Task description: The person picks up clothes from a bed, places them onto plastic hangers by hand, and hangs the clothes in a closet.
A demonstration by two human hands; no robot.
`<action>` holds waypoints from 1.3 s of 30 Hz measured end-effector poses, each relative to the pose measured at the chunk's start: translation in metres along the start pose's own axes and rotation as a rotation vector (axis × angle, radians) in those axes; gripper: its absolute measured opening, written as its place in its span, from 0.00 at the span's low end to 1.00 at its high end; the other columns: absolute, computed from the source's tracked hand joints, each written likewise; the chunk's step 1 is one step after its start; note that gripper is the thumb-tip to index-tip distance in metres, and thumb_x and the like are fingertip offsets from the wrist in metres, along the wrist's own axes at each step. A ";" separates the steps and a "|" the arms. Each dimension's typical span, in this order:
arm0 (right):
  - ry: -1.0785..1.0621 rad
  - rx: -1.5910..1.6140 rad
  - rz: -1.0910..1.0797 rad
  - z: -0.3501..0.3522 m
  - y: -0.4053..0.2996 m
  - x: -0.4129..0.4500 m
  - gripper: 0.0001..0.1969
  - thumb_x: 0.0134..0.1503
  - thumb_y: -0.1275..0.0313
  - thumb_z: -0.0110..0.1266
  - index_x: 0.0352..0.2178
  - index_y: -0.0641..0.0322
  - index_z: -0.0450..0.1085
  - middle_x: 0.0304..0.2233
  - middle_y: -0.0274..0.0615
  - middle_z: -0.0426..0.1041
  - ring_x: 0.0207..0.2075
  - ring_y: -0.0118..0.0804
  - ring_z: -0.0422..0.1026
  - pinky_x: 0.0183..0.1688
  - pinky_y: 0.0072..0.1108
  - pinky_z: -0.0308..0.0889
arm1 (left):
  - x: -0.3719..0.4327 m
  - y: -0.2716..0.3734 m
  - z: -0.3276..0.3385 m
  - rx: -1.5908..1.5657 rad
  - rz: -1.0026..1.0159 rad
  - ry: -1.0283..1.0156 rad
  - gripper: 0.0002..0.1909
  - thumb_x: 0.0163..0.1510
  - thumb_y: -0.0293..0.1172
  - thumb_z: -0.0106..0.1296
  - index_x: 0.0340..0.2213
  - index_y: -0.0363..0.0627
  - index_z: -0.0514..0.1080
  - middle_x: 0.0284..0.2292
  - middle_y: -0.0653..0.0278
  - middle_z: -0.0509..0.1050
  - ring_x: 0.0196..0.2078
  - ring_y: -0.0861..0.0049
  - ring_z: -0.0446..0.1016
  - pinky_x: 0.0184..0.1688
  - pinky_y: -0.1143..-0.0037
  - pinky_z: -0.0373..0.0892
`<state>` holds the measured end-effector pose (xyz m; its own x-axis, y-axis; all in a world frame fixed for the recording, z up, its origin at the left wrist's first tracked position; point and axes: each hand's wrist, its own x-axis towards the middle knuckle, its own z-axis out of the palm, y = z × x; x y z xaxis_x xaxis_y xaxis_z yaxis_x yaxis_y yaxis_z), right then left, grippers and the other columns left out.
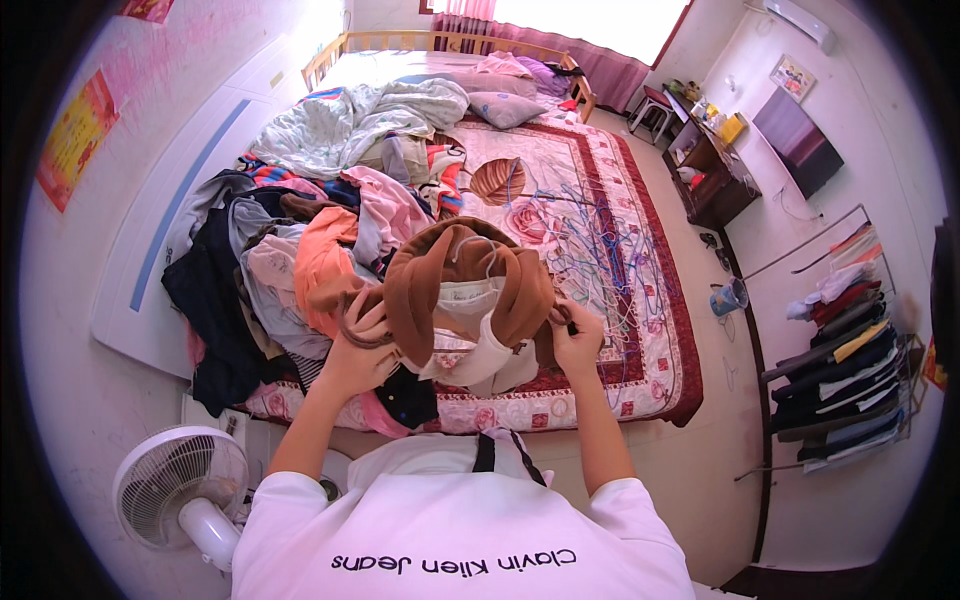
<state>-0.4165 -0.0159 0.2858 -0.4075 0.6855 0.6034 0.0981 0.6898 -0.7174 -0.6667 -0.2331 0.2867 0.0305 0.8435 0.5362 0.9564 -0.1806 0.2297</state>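
A brown hooded garment with a pale lining (420,277) is held up over the near edge of the bed. The hook of a pale clothes hanger (491,259) shows at its neck opening. My left hand (364,345) grips the garment's left side, with a brown cord looped at the fingers. My right hand (577,337) pinches its right side, near another loop of brown cord. To the left lies a heap of mixed clothes, among them an orange garment (324,259). Many thin hangers (607,255) lie tangled on the floral bedspread (664,330) at the right.
A white electric fan (180,487) stands at the lower left. On the right are a rack of hanging clothes (847,367), a blue bin (727,298) and a dark wooden desk (709,191). A crumpled light quilt (367,112) and a grey pillow (506,109) lie farther up the bed.
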 end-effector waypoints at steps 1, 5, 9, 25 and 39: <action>-0.031 0.047 0.025 -0.003 0.000 0.000 0.05 0.49 0.76 0.53 0.26 0.69 0.70 0.18 0.46 0.69 0.21 0.36 0.69 0.26 0.22 0.62 | -0.004 -0.004 0.002 0.000 -0.003 0.000 0.11 0.38 0.27 0.53 0.29 0.46 0.74 0.48 0.60 0.66 0.56 0.51 0.56 0.58 0.55 0.48; -0.049 0.119 0.058 -0.012 -0.007 -0.001 0.04 0.49 0.77 0.53 0.26 0.69 0.70 0.18 0.41 0.68 0.21 0.26 0.67 0.26 0.19 0.61 | -0.011 -0.011 0.002 0.015 0.055 0.313 0.14 0.38 0.30 0.55 0.32 0.46 0.74 0.41 0.56 0.71 0.48 0.50 0.67 0.53 0.56 0.57; -0.026 0.245 0.135 -0.014 -0.011 -0.004 0.04 0.50 0.78 0.53 0.28 0.71 0.70 0.20 0.34 0.70 0.25 0.20 0.65 0.29 0.15 0.61 | -0.011 -0.017 -0.004 0.004 -0.063 0.335 0.20 0.38 0.30 0.57 0.38 0.43 0.71 0.45 0.54 0.69 0.49 0.52 0.66 0.49 0.59 0.60; -0.089 0.145 0.116 0.004 -0.014 -0.002 0.04 0.48 0.80 0.53 0.22 0.71 0.67 0.15 0.39 0.65 0.20 0.21 0.61 0.24 0.17 0.58 | 0.015 -0.024 -0.023 -0.158 -0.245 0.127 0.18 0.33 0.29 0.55 0.31 0.41 0.69 0.27 0.53 0.71 0.33 0.55 0.70 0.37 0.65 0.66; -0.094 -0.001 -0.049 0.009 -0.029 0.007 0.05 0.50 0.77 0.54 0.28 0.69 0.72 0.20 0.41 0.71 0.22 0.29 0.67 0.28 0.18 0.62 | 0.010 -0.018 0.001 -0.202 -0.563 0.333 0.09 0.39 0.32 0.56 0.21 0.38 0.71 0.18 0.50 0.69 0.21 0.59 0.69 0.25 0.70 0.63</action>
<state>-0.4298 -0.0336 0.3079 -0.4955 0.6259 0.6023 0.0766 0.7222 -0.6874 -0.6828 -0.2210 0.2867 -0.5773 0.6418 0.5047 0.7264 0.1213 0.6765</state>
